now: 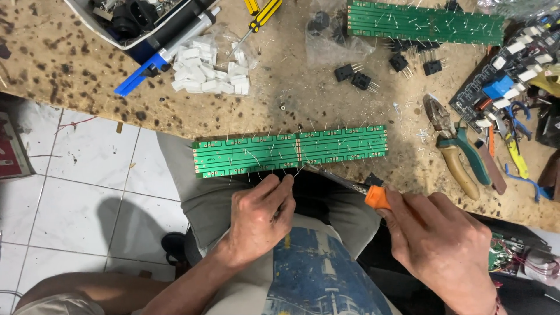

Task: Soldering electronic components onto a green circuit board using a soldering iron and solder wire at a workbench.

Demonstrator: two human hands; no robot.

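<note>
A long green circuit board (290, 150) lies at the near edge of a stained wooden workbench (70, 64), its left part jutting past the edge over the person's lap, thin component leads standing up from it. Up and left of the board, a white-walled bin (96, 26) at the bench's far corner holds dark plugs and cable parts; what lies deeper cannot be told. Between bin and board sits a clear bag of small white blocks (209, 69), with a blue-handled tool (146, 69) beside it. Beyond the board, the middle of the bench is mostly bare, dotted with loose black transistors (353, 76); a second green board (424, 23) lies at the far edge. Right of the board rest pliers with green and tan grips (458, 154).

The left hand (256, 219) reaches up from below the board, thumb and fingers pinched together at the board's lower edge near its middle seam, apparently on fine wire leads. The right hand (446, 242), below and right of the board, is wrapped closed around an orange-collared soldering iron (350, 185), whose tip points to the same seam.
</note>
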